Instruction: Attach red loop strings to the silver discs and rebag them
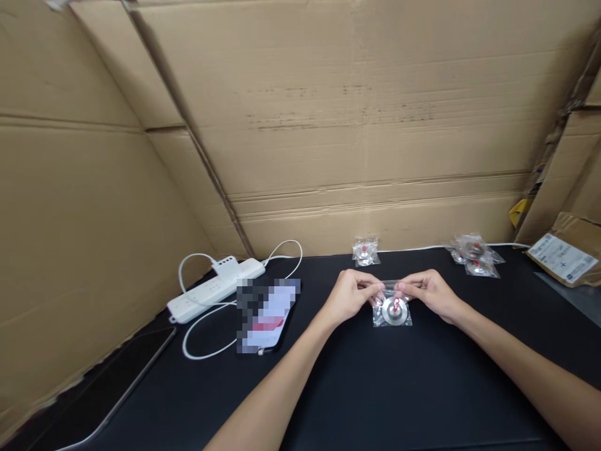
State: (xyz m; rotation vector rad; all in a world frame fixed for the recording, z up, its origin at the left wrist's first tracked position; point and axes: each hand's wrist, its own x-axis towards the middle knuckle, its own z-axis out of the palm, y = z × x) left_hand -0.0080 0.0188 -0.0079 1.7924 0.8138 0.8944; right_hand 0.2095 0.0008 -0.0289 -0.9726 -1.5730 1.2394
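Between my two hands is a small clear plastic bag [378, 321] with a round silver metal part [389, 315] inside, which has a red mark or tag on its centre. My left hand [350, 294] pinches the bag's upper left corner between thumb and fingers. At the upper right corner, my right hand [429, 293] grips it the same way. The bag hangs at or just above the black table [399, 388]; I cannot tell whether it touches. What the red piece is cannot be made out.
Behind my hands lies another bagged metal part [365, 252]. Several more bagged parts [475, 254] are piled at the back right, near a labelled cardboard box [566, 254]. To the left are a white power strip [216, 291], a cabled phone [272, 316] and a dark tablet-like device [107, 388]. Cardboard walls [375, 125] enclose the table.
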